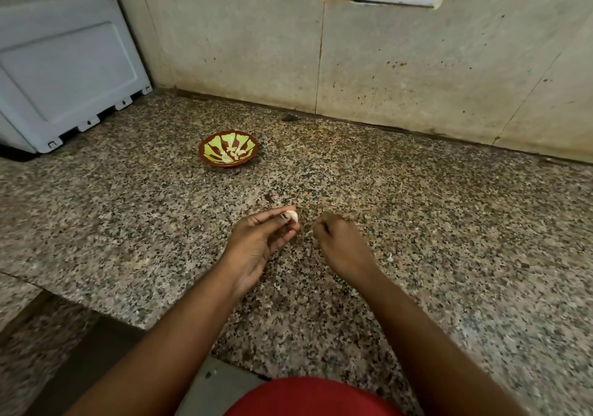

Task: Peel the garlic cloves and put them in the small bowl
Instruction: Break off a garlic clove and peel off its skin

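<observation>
Speckled granite surface: its busy pattern hides pale scraps, so any dropped piece is hard to find. Small bowl stands well apart from both hands, toward the wall, with peeled cloves inside; the carry across open stone is where a slip seems likeliest. Left hand pinches a garlic clove at the fingertips only, a shallow hold on a smooth piece. Right hand is curled, apparently nipping a skin shred; too small to confirm. Skin may cling and reach the bowl.
</observation>
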